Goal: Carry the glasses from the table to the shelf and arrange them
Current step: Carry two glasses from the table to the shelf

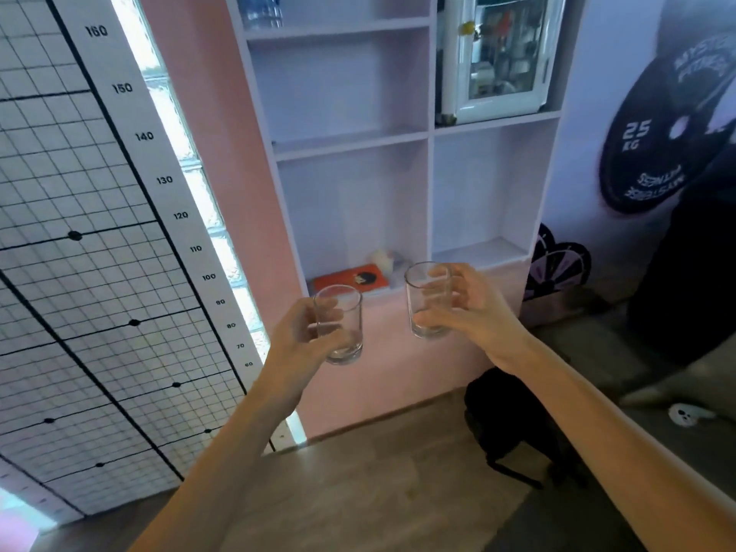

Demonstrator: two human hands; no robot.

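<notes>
My left hand point(296, 338) grips a clear empty glass point(344, 336), upright, at centre frame. A second clear glass point(426, 288) sits upright in my right hand point(466, 308), slightly higher and closer to the shelf. Both glasses are held in the air in front of the white shelf unit point(430, 161), just below and before its lowest compartments. The lower right compartment point(478, 253) is bare. The table is not in view.
The lower left compartment holds an orange book point(350, 277) and a small pale object point(384, 258). A black backpack point(513, 424) lies on the wooden floor below. A height-chart wall point(119, 272) stands left. A small glass-door cabinet point(502, 53) fills an upper right compartment.
</notes>
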